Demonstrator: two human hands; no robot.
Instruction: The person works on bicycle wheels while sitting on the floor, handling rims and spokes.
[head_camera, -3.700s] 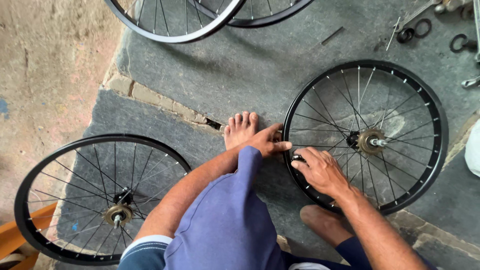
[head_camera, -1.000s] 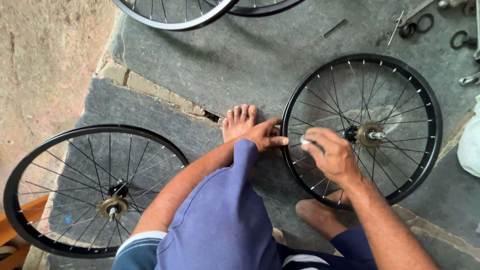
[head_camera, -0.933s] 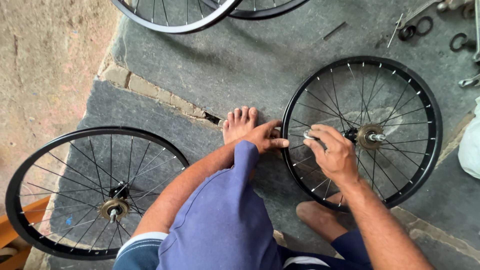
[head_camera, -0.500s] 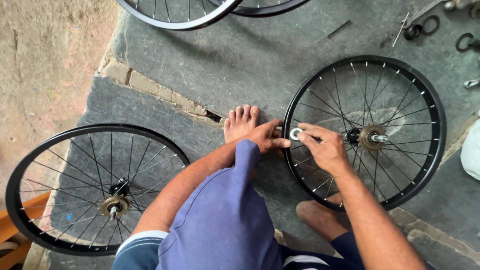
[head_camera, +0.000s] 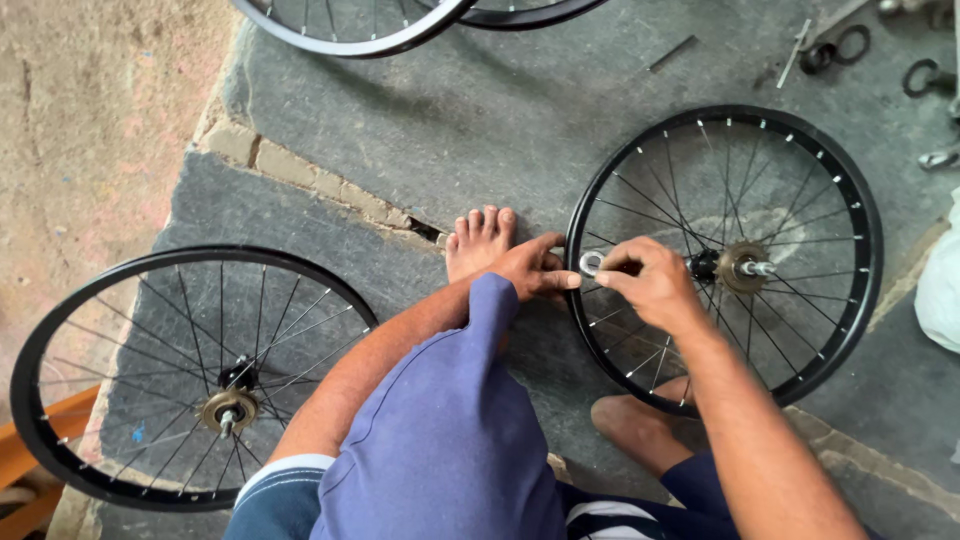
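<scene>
Right hand (head_camera: 650, 285) is pinched shut on a small ring-ended spoke wrench (head_camera: 592, 263), thumb and forefinger closed on its shank, ring end set at the left inner edge of the rim. Left hand (head_camera: 535, 270) lies against the outside of that rim at the same spot, fingers partly curled and pressing; no closed grasp on anything that I can see.

Largest first:
- Stone floor (head_camera: 480, 120): grey slabs, a brick seam running across them. Everything lies flat on it.
- Spoked wheel on the left (head_camera: 30, 400): black rim, brass-coloured hub, well apart from both hands, untouched.
- Spoked wheel being worked (head_camera: 860, 240): black rim, flat on the floor, hub and axle (head_camera: 745, 267) just beside the right hand. Bare left foot (head_camera: 480, 240) sits touching or just beside the rim; right foot (head_camera: 640, 425) is near its lower edge.
- 2 more rims (head_camera: 400, 40) at the top edge, partly out of view.
- Loose metal bits (head_camera: 830, 50) top right; too small to identify.

Doing it well, my read: seat the wrench fully on the nipple before turning, else it rounds off. Keep the left hand braced on the rim so the wheel can't spin or slide. Small turns, then check neighbouring spokes for even tension. Whether the wrench is actually seated can't be told from this angle.
</scene>
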